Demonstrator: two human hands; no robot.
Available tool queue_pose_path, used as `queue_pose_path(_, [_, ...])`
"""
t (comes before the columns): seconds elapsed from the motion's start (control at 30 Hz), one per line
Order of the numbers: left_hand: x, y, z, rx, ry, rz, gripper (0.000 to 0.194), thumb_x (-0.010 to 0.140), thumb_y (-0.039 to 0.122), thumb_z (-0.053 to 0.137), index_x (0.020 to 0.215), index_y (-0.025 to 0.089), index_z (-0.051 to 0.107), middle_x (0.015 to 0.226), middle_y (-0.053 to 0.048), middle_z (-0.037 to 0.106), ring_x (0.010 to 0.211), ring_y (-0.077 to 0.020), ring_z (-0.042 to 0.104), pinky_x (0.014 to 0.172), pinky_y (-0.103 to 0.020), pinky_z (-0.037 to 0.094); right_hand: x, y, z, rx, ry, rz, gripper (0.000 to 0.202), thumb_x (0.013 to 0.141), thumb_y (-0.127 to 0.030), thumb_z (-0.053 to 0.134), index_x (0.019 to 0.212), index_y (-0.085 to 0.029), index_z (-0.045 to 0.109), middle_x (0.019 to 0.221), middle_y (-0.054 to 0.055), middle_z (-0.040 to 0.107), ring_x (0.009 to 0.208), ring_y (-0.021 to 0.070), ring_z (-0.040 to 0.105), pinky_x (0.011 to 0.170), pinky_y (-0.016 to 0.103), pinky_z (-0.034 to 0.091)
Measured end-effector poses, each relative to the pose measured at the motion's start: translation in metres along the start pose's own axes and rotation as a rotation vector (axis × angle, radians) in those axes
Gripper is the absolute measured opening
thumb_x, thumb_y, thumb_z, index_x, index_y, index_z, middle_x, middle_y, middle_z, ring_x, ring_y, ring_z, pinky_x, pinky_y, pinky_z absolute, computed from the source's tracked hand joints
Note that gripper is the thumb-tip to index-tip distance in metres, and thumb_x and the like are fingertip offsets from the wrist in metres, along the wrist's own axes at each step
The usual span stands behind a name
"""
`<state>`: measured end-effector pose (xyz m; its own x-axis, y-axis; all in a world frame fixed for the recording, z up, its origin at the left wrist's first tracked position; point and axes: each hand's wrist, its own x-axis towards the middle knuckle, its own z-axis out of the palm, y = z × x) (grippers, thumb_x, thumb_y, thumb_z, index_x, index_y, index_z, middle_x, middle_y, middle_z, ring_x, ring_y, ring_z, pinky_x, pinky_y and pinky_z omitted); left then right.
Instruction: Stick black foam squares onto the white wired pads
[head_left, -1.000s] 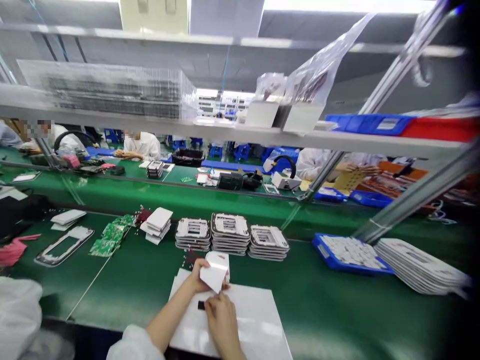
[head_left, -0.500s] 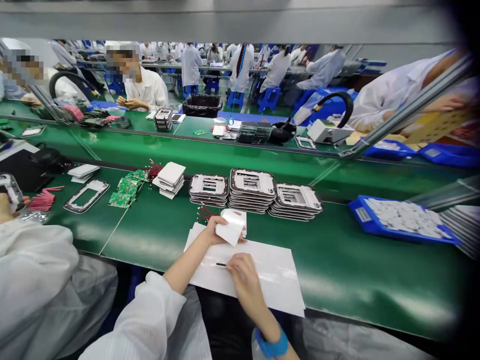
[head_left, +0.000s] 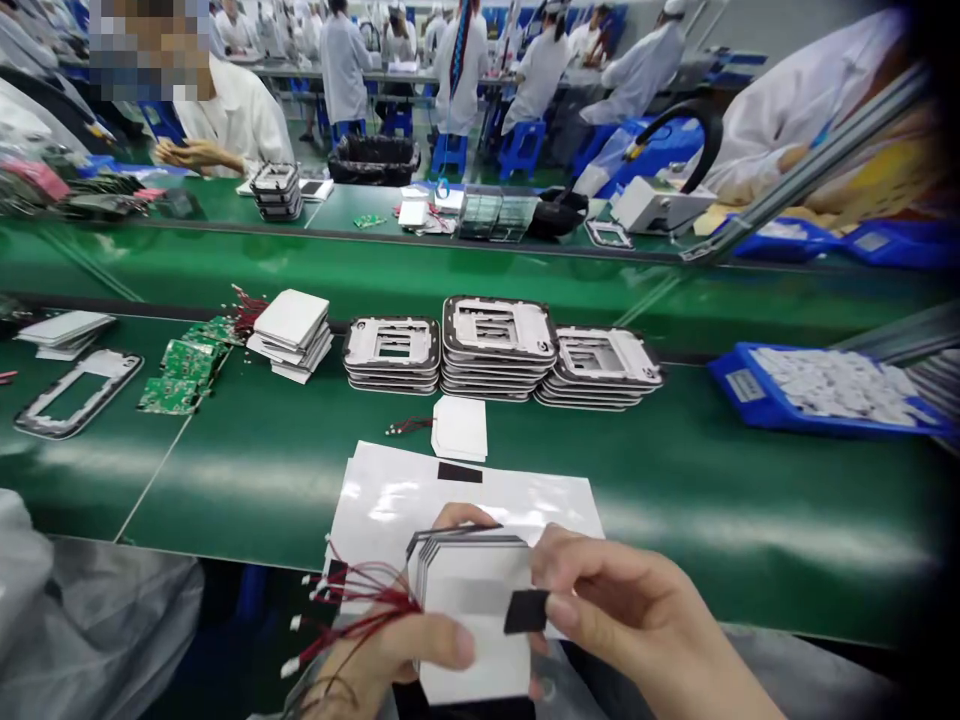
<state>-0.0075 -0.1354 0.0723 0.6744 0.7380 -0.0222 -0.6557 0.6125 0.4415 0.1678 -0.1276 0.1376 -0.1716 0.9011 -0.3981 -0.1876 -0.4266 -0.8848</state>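
Note:
In my left hand [head_left: 409,640] is a stack of thin white rectangular panels [head_left: 480,660] with black edges, gripped with the thumb across the front face. Dark red wires [head_left: 375,605] with small white connectors trail from its left side. My right hand [head_left: 630,600] pinches a small black rectangular strip [head_left: 525,612] between thumb and fingers, over the right part of the top panel. Beneath both hands lies a glossy white sheet [head_left: 390,490], with another black strip [head_left: 460,473] near its far edge. More white panels [head_left: 460,428] with red wires rest just beyond the sheet.
Stacks of white-and-black plastic frames [head_left: 499,340] stand on the green bench. To their left are stacked white panels [head_left: 291,320], green circuit boards [head_left: 180,370] and a single frame [head_left: 127,370]. A blue tray [head_left: 739,390] of small white parts sits at right. Co-workers sit opposite.
My left hand has drawn a stack of panels closer, wires now showing. My right hand has risen from the sheet to the stack with a black strip. The view has tilted down.

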Motion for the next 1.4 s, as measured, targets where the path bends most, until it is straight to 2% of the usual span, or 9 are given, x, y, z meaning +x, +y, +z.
queue_pose_path(0.1, [-0.01, -0.009, -0.003, 0.029, 0.005, 0.044, 0.071, 0.067, 0.027, 0.075, 0.125, 0.027, 0.034, 0.103, -0.008, 0.068, 0.097, -0.0289, 0.068, 0.077, -0.042, 0.055, -0.001, 0.0, 0.005, -0.047, -0.069, 0.055, 0.017, 0.07, -0.036, 0.082, 0.065, -0.023, 0.072, 0.071, -0.001, 0.058, 0.055, 0.0133, 0.058, 0.051, 0.026, 0.05])
queue_pose_path(0.3, [-0.015, -0.011, -0.006, 0.027, 0.053, 0.058, 0.069, 0.069, 0.027, 0.075, 0.124, 0.028, 0.034, 0.109, -0.009, 0.068, 0.092, -0.0254, 0.07, 0.078, -0.042, 0.054, 0.001, 0.006, -0.007, -0.328, -0.033, -0.097, 0.006, 0.076, -0.031, 0.078, 0.079, -0.026, 0.074, 0.072, 0.002, 0.065, 0.067, 0.0169, 0.06, 0.062, 0.028, 0.05])
queue_pose_path(0.37, [-0.016, -0.009, -0.004, 0.02, 0.068, 0.059, 0.065, 0.07, 0.028, 0.075, 0.123, 0.029, 0.037, 0.109, -0.009, 0.067, 0.093, -0.0257, 0.07, 0.076, -0.039, 0.055, 0.001, 0.009, -0.006, -0.321, 0.023, -0.128, 0.031, 0.075, -0.031, 0.078, 0.104, -0.032, 0.069, 0.067, 0.0, 0.065, 0.063, 0.017, 0.058, 0.06, 0.028, 0.05])
queue_pose_path(0.47, [-0.019, -0.007, -0.001, 0.044, 0.104, 0.028, 0.065, 0.07, 0.029, 0.075, 0.124, 0.03, 0.039, 0.108, -0.008, 0.068, 0.094, -0.0297, 0.07, 0.076, -0.042, 0.055, -0.001, 0.009, 0.001, -0.309, 0.075, -0.152, 0.068, 0.074, -0.032, 0.079, 0.132, -0.038, 0.044, 0.062, -0.004, 0.065, 0.059, 0.0181, 0.056, 0.057, 0.029, 0.05])
queue_pose_path(0.6, [-0.021, -0.004, 0.004, 0.1, 0.153, 0.02, 0.065, 0.072, 0.029, 0.074, 0.126, 0.03, 0.037, 0.105, -0.009, 0.068, 0.097, -0.0348, 0.07, 0.083, -0.051, 0.052, -0.002, 0.004, 0.013, -0.255, 0.12, -0.058, 0.064, 0.073, -0.033, 0.079, 0.126, -0.036, 0.042, 0.062, -0.004, 0.063, 0.059, 0.0188, 0.056, 0.051, 0.029, 0.05])
queue_pose_path(0.73, [-0.022, -0.001, 0.008, 0.145, 0.175, 0.045, 0.061, 0.073, 0.027, 0.073, 0.124, 0.027, 0.039, 0.107, -0.009, 0.069, 0.1, -0.0344, 0.069, 0.091, -0.054, 0.047, -0.001, 0.0, 0.019, -0.214, 0.146, 0.021, 0.061, 0.074, -0.032, 0.078, 0.122, -0.034, 0.041, 0.063, -0.006, 0.063, 0.053, 0.0158, 0.055, 0.048, 0.027, 0.05])
queue_pose_path(1.03, [-0.026, -0.002, 0.002, 0.124, 0.204, -0.043, 0.073, 0.064, 0.027, 0.078, 0.125, 0.029, 0.039, 0.112, -0.01, 0.069, 0.098, -0.0334, 0.069, 0.093, -0.053, 0.045, 0.005, 0.008, 0.011, -0.353, 0.051, -0.174, 0.052, 0.079, -0.03, 0.076, 0.118, -0.035, 0.043, 0.062, -0.008, 0.065, 0.051, 0.0133, 0.053, 0.045, 0.023, 0.046])
queue_pose_path(1.3, [-0.022, -0.006, 0.008, 0.154, 0.249, 0.023, 0.061, 0.063, 0.036, 0.076, 0.119, 0.036, 0.05, 0.107, -0.004, 0.072, 0.097, -0.0371, 0.068, 0.087, -0.05, 0.047, 0.006, 0.002, 0.015, -0.376, 0.085, -0.118, 0.051, 0.075, -0.03, 0.077, 0.115, -0.033, 0.046, 0.059, -0.007, 0.066, 0.055, 0.0161, 0.054, 0.046, 0.025, 0.045])
queue_pose_path(1.4, [-0.022, -0.005, 0.007, 0.123, 0.259, -0.012, 0.064, 0.06, 0.028, 0.077, 0.118, 0.036, 0.052, 0.104, -0.003, 0.072, 0.096, -0.0353, 0.068, 0.087, -0.048, 0.048, 0.007, 0.0, 0.016, -0.355, 0.079, -0.087, 0.051, 0.074, -0.03, 0.077, 0.114, -0.031, 0.045, 0.058, -0.007, 0.065, 0.05, 0.0155, 0.053, 0.044, 0.026, 0.045])
